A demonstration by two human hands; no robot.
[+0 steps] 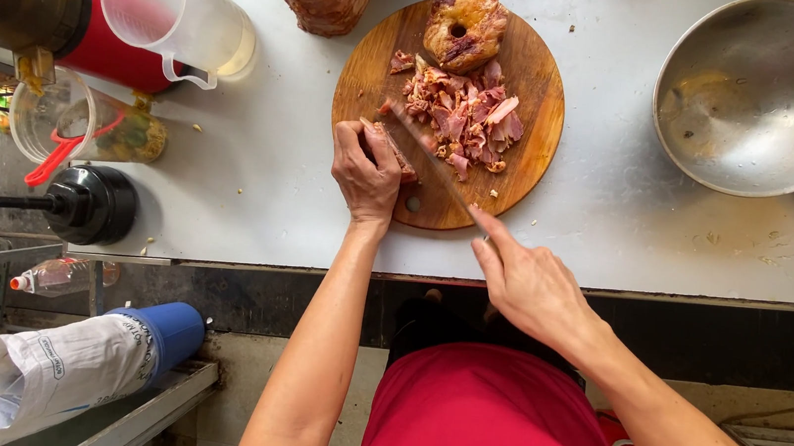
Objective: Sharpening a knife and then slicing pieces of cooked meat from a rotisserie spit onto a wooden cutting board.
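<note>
Two hands are seen at work over a round wooden cutting board (532,89) on a pale surface (616,228). A piece of cooked meat (395,151) is pinned at the board's near-left edge by the left hand (365,172), fingers curled and pressed down on it. A knife (429,162) is gripped by the right hand (530,283), fist closed round the handle and forefinger stretched along the spine, the blade laid diagonally against the piece.

A clean cut would likely be helped if the left fingertips were kept tucked behind the knuckles, the piece held flat, and the blade drawn rather than forced.

A heap of chopped pink meat (464,116) is gathered at the board's centre, with a browned chunk with a hole (464,26) just behind it. A steel bowl (766,91), well apart to the right, is shown nearly bare, only smears and a few scraps inside. A clear plastic jug (177,14) at left appears to hold little or nothing; a small clear container (85,123) beside it holds something yellowish-green.
</note>
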